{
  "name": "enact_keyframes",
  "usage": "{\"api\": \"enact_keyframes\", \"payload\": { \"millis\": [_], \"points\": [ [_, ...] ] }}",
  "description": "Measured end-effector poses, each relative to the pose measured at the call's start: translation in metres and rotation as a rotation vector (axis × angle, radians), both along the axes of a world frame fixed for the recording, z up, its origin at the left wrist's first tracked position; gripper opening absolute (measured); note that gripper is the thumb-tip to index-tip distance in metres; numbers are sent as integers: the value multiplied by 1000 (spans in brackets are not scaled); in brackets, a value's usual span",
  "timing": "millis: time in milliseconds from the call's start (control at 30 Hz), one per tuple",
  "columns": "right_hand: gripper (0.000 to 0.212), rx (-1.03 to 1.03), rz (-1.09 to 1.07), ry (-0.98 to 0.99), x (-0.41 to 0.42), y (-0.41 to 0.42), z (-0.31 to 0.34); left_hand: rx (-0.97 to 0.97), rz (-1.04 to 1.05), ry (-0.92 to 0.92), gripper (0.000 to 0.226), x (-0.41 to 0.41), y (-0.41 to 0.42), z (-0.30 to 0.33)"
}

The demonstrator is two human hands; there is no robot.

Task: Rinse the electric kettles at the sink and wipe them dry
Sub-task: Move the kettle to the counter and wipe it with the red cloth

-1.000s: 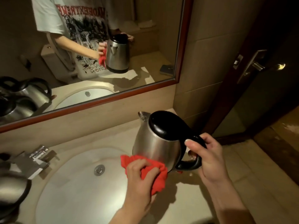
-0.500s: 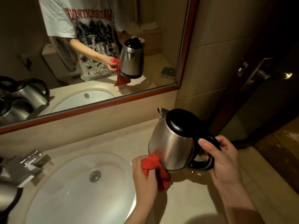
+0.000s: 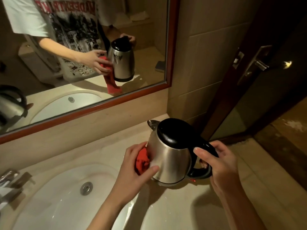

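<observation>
A steel electric kettle (image 3: pixel 169 156) with a black lid and black handle is held tilted just above the beige counter (image 3: pixel 179 211), right of the white sink (image 3: pixel 54 201). My right hand (image 3: pixel 221 165) grips its handle. My left hand (image 3: pixel 132 165) holds a bunched red cloth (image 3: pixel 142 161) and presses it against the kettle's left side. The spout points away toward the mirror.
A chrome tap (image 3: pixel 10 183) stands at the sink's left edge. The mirror (image 3: pixel 83 55) reflects the person, the kettle and another kettle (image 3: pixel 11 103) at far left. A dark door with a metal handle (image 3: pixel 255 63) is on the right, tiled floor below it.
My left hand has slid the red cloth from the kettle's lower front up and round to its left side. The kettle, in my right hand, has shifted rightward.
</observation>
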State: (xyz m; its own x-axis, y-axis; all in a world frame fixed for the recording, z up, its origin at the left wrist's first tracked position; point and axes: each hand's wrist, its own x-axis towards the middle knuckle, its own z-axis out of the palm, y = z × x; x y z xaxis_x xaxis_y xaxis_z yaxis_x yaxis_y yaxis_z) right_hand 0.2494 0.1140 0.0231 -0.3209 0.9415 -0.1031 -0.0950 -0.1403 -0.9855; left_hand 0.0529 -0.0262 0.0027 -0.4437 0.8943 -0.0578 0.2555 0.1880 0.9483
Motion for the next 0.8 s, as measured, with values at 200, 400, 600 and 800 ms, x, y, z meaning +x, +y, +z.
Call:
{"api": "enact_keyframes", "payload": {
  "millis": [200,400,600,800],
  "points": [
    [20,6,-7,-11,-17,14,-4,-167,68,43,95,-11,25,-36],
    [20,38,-37,-43,-36,35,-14,-113,-21,45,92,-33,71,-46],
    [22,-9,-68,-23,-60,56,-24,-90,3,2,101,-39,106,-54],
    [29,36,-88,-49,-87,79,-46,-132,3,13,108,-70,140,-79]
  ]
}}
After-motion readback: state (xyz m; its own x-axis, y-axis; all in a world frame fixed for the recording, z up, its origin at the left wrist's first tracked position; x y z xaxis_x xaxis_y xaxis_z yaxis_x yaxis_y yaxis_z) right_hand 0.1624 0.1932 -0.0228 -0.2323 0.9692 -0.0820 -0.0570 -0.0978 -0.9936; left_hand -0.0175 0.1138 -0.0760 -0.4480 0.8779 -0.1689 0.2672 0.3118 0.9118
